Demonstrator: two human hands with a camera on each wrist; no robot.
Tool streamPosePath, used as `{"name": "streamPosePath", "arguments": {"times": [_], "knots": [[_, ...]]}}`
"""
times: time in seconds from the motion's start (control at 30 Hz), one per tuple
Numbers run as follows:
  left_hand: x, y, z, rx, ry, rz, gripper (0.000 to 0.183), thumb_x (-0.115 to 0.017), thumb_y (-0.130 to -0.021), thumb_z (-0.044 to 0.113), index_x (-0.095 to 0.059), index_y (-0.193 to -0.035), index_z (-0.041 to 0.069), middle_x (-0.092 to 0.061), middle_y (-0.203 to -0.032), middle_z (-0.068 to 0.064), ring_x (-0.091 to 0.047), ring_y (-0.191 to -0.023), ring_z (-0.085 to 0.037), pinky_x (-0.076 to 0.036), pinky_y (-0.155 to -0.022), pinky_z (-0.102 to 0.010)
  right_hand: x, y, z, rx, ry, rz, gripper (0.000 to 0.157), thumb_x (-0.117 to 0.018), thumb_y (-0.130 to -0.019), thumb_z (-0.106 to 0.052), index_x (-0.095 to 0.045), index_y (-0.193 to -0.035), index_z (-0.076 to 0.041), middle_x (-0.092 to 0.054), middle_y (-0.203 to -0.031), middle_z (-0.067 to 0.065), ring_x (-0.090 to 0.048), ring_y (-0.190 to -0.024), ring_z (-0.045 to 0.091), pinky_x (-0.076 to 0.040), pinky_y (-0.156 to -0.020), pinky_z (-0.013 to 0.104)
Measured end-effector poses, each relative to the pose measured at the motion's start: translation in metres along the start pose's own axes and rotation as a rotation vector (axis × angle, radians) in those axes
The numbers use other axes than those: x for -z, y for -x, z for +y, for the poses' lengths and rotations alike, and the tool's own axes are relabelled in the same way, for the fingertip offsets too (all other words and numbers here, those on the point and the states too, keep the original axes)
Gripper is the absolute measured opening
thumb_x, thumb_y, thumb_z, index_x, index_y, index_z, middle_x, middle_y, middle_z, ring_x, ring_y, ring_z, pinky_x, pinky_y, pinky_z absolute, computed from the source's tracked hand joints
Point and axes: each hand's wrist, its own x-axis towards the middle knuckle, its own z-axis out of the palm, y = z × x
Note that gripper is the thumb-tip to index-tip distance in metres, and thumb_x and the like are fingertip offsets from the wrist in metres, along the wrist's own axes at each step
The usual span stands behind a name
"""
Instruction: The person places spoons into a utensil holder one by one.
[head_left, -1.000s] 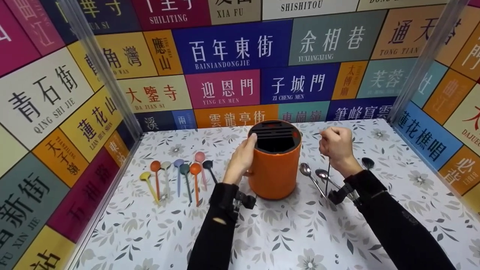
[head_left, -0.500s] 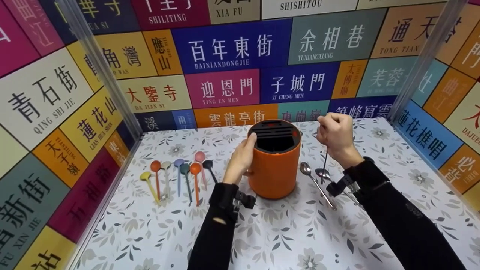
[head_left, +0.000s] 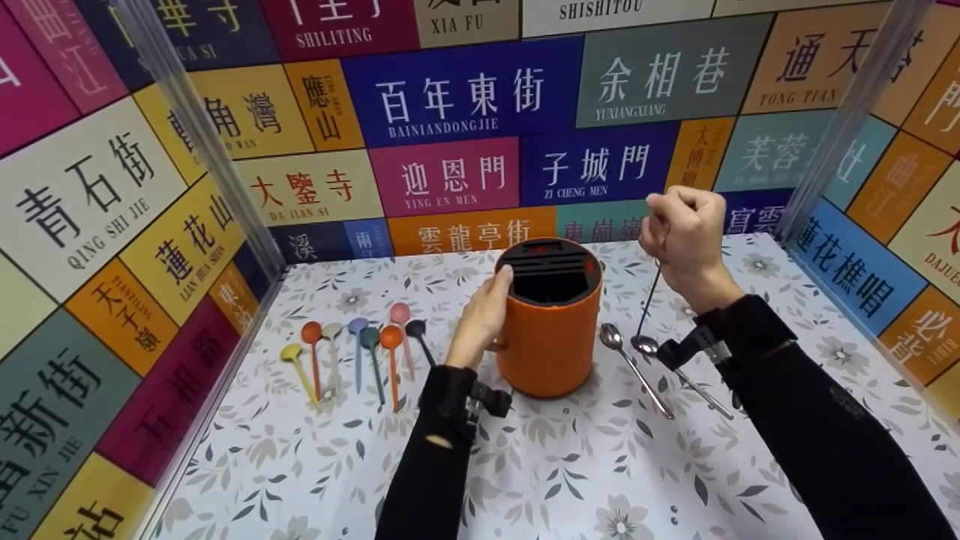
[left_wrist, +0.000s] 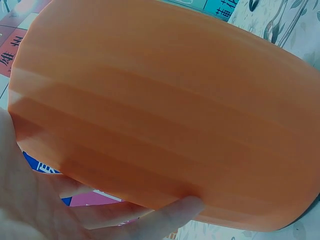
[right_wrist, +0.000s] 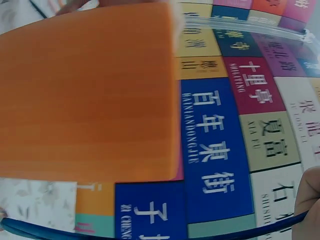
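Observation:
An orange utensil holder (head_left: 551, 349) stands upright on the table, its black slotted insert (head_left: 551, 271) facing up. My left hand (head_left: 484, 319) holds it at its left side, thumb near the rim; in the left wrist view fingers lie against the orange wall (left_wrist: 165, 115). To the right of the holder my right hand (head_left: 686, 244) is raised, fist closed round a thin dark rod (head_left: 649, 300) that slants down below it. The rod's upper end is hidden in the fist, so its kind is unclear. Two metal spoons, one nearer (head_left: 636, 371) and one farther right (head_left: 694, 382), lie beneath.
Several coloured spoons lie left of the holder, among them a yellow one (head_left: 300, 367), a green one (head_left: 373, 356) and a pink one (head_left: 403, 334). The table (head_left: 562, 480) has a floral cover. Printed panels (head_left: 465, 97) wall in the back and sides.
My right hand has risen and moved slightly right, lifting the dark rod higher and leaning it. The left hand and holder have stayed put. The right arm now covers the dark spoon seen earlier.

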Motion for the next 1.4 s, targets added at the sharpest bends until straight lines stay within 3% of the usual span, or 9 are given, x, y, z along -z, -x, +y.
{"name": "streamPosePath", "arguments": {"times": [0.13,0.37,0.8,1.07,1.4], "knots": [[0.001,0.001,0.000,-0.010,0.008,0.006,0.074,-0.035,-0.102,0.075,-0.047,-0.159,0.029,-0.045,-0.162,-0.010,-0.052,-0.135,-0.040,-0.062,-0.074,-0.054,-0.011,-0.007,-0.012,0.042,-0.059,-0.023,0.049,-0.050,-0.094,0.010,-0.032,-0.051,-0.007,-0.033,-0.040,-0.001,-0.024,-0.032,0.010,-0.010,-0.033,0.025],[0.005,0.002,-0.001,-0.029,0.009,-0.002,0.075,-0.034,-0.102,0.076,-0.046,-0.159,0.028,-0.045,-0.161,-0.010,-0.053,-0.135,-0.040,-0.062,-0.075,-0.055,-0.026,-0.016,-0.032,0.038,-0.197,-0.038,0.051,-0.058,-0.093,0.009,-0.030,-0.052,-0.004,-0.033,-0.041,0.002,-0.021,-0.034,0.012,-0.010,-0.035,0.024],[0.003,0.000,0.000,0.003,0.050,-0.009,0.075,-0.038,-0.101,0.075,-0.047,-0.159,0.029,-0.045,-0.161,-0.010,-0.054,-0.133,-0.039,-0.062,-0.074,-0.053,-0.045,-0.027,-0.048,0.092,-0.256,-0.008,0.048,-0.056,-0.092,0.008,-0.028,-0.054,-0.005,-0.031,-0.044,0.004,-0.017,-0.036,0.014,-0.013,-0.036,0.025],[0.003,0.001,0.000,-0.006,0.048,-0.004,0.073,-0.039,-0.102,0.075,-0.048,-0.159,0.030,-0.045,-0.161,-0.009,-0.053,-0.135,-0.039,-0.063,-0.072,-0.052,-0.057,-0.027,-0.040,0.178,-0.275,0.030,0.049,-0.055,-0.092,0.006,-0.024,-0.055,-0.005,-0.030,-0.044,0.003,-0.017,-0.035,0.013,-0.014,-0.035,0.024],[0.002,0.001,-0.002,-0.011,0.034,-0.009,0.075,-0.038,-0.101,0.075,-0.048,-0.159,0.028,-0.047,-0.160,-0.010,-0.055,-0.133,-0.039,-0.062,-0.073,-0.052,-0.056,-0.023,-0.012,0.168,-0.254,0.078,0.046,-0.055,-0.092,0.007,-0.030,-0.054,-0.004,-0.033,-0.043,0.003,-0.024,-0.034,0.013,-0.016,-0.033,0.025]]}}
